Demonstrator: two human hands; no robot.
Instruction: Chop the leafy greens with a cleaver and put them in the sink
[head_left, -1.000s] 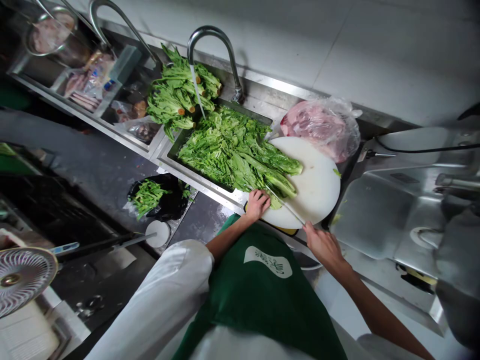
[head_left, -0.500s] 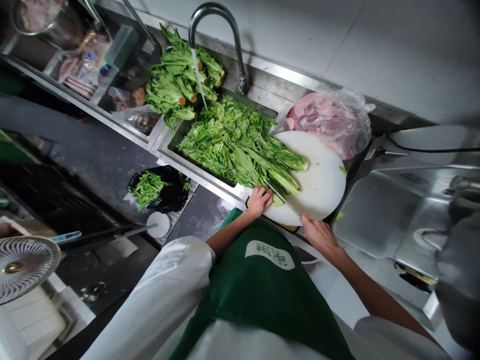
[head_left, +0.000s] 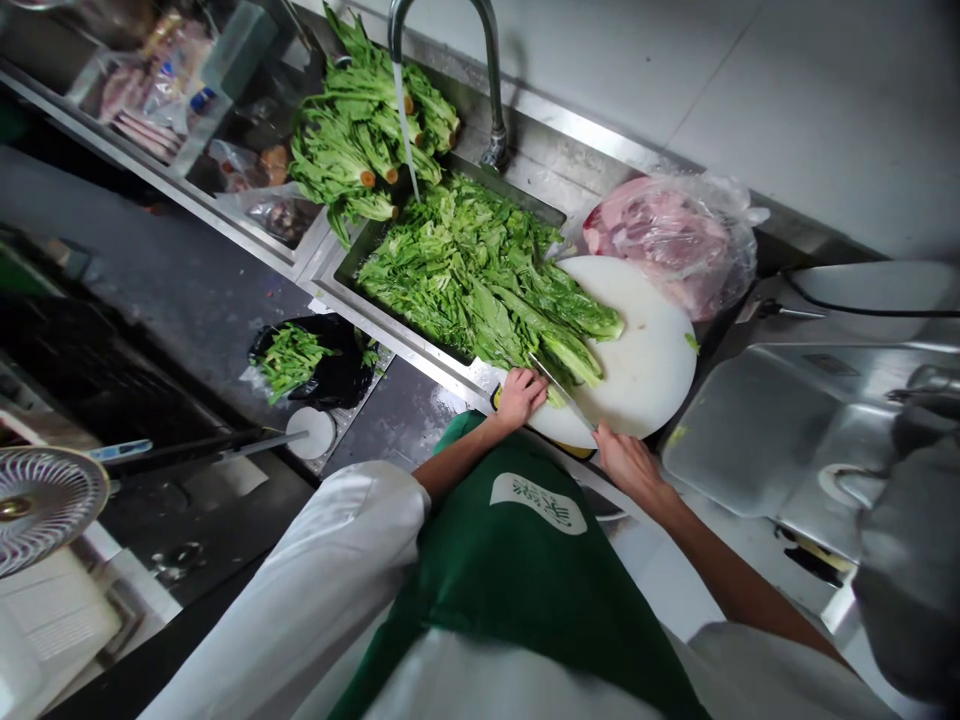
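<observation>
My right hand [head_left: 625, 460] is closed round the handle of a knife [head_left: 568, 395], its blade slanting up and left across the leafy greens [head_left: 559, 345]. Curled over the near end of those greens is my left hand [head_left: 523, 397], close beside the blade and pressing them down. Long stalks lie on the round white cutting board [head_left: 660, 370]. Cut leaves [head_left: 457, 270] fill the sink basin to the left, and some overlap the board's edge. Where the blade's edge meets the greens is partly hidden.
Water runs from a curved faucet [head_left: 495, 100] into the basin. Whole heads of greens [head_left: 367, 130] are piled behind it. Bagged raw meat [head_left: 667, 235] sits behind the board, and a metal machine [head_left: 780, 420] stands at right. On the floor lies a black bag [head_left: 341, 370] with green scraps.
The view has shifted slightly, so the faucet and sink sit higher in the picture. The knife blade has changed angle a little; both hands keep nearly the same places.
</observation>
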